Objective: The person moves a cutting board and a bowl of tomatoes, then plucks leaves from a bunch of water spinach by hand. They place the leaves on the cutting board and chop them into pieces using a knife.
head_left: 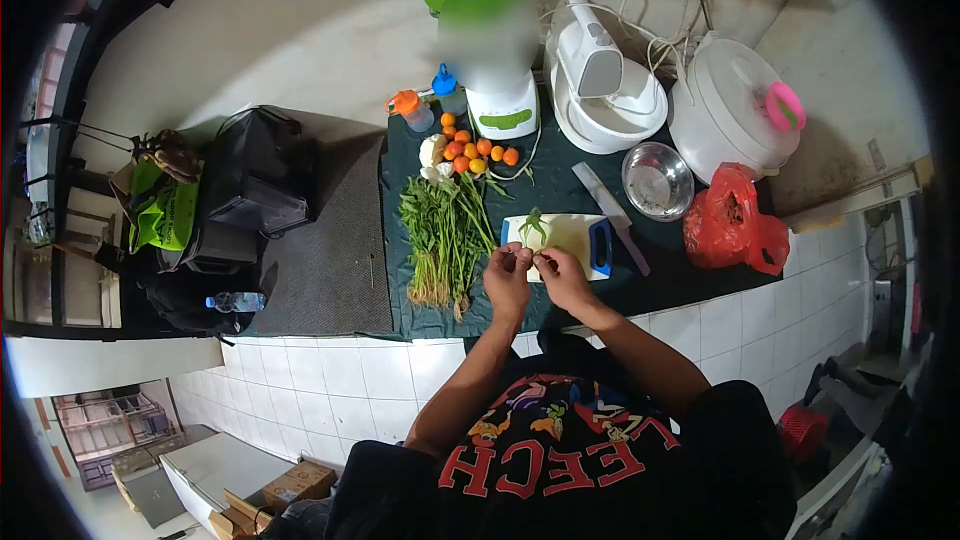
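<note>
Over the near edge of a white cutting board (575,231) with a blue handle, my left hand (508,278) and my right hand (562,278) are close together. Both pinch the stem of a small green leafy sprig (534,223), whose leaves point away from me above the board. A large bunch of leafy greens (440,230) with roots lies just left of the board. To the right of the board rests a knife (603,195) with a pale purple handle.
Orange and red tomatoes (462,150), garlic (433,150), a blender (500,100), two bottles and a white mixer (595,60) stand behind. A metal bowl (657,181), red plastic bag (733,222) and white rice cooker (738,90) are at right. Black bags and a water bottle (235,302) are left.
</note>
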Demonstrator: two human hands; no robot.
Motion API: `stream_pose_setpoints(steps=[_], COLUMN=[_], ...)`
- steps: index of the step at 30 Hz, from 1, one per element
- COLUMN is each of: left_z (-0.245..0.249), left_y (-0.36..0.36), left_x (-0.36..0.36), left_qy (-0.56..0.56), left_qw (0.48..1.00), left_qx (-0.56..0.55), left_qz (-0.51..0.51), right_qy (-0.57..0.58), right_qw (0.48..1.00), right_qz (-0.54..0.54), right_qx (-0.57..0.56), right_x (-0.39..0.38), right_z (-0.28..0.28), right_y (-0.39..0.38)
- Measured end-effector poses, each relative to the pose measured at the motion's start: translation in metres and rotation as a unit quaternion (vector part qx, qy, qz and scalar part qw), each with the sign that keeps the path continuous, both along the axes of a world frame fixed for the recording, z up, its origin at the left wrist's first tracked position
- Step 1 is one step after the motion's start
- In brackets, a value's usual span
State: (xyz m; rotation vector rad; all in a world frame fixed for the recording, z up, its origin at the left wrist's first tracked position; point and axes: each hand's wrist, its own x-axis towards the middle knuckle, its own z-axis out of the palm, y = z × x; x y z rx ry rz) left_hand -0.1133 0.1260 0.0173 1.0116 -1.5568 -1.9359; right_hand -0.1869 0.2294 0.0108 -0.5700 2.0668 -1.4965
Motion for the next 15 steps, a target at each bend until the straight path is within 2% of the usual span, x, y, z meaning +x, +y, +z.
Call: stream_pose_setpoints(steps=[4, 6, 7, 9, 10, 11, 12, 14, 15], left_z=[-0.02, -0.03, -0.033, -0.037, -0.039, -0.041, -0.035, -0.015, -0.012], left_y=[-0.002, -0.008, -0.013, -0.02, -0.024, -0.028, -0.031, -0.035, -0.038], left_x=[0.001, 0.004, 0.005, 0.009, 0.009, 0.009, 0.009, 0.011, 0.012], left_qy=[-0.002, -0.004, -0.008, -0.011, -0.005, 0.001, 0.002, -0.025, -0.025], left_qw=[1.0, 1.0, 1.0, 0.999, 0.995, 0.989, 0.989, 0.967, 0.968], left_qx=[-0.003, 0.003, 0.021, 0.039, 0.092, 0.145, 0.144, 0.248, 0.247], left_qz=[0.001, 0.006, -0.011, -0.027, -0.034, -0.041, -0.039, -0.046, -0.046], right_qy=[0.012, -0.107, -0.109, -0.246, -0.245, -0.23, -0.214, -0.159, -0.129], right_qw=[0.999, 0.994, 0.994, 0.951, 0.952, 0.939, 0.92, 0.953, 0.959], right_qz=[-0.029, -0.016, -0.014, -0.14, -0.138, -0.201, -0.263, -0.22, -0.22], right_qx=[0.023, 0.025, 0.027, -0.123, -0.125, -0.16, -0.194, -0.137, -0.122], right_x=[0.007, 0.007, 0.009, 0.009, 0.005, -0.001, -0.01, -0.04, -0.056], right_z=[-0.012, -0.019, -0.024, -0.028, -0.027, -0.025, -0.018, -0.017, -0.028], right_y=[-0.006, -0.007, -0.008, -0.015, -0.018, -0.02, -0.021, -0.018, -0.02])
